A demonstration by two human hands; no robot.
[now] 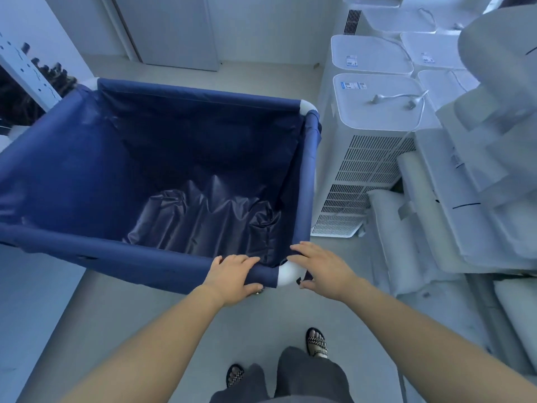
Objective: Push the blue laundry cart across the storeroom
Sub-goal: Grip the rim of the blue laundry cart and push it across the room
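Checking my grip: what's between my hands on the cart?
The white corner joint of the cart sits between left hand and right hand, in the head view.

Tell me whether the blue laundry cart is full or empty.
Empty: inside the blue laundry cart only its bare, wrinkled dark liner shows.
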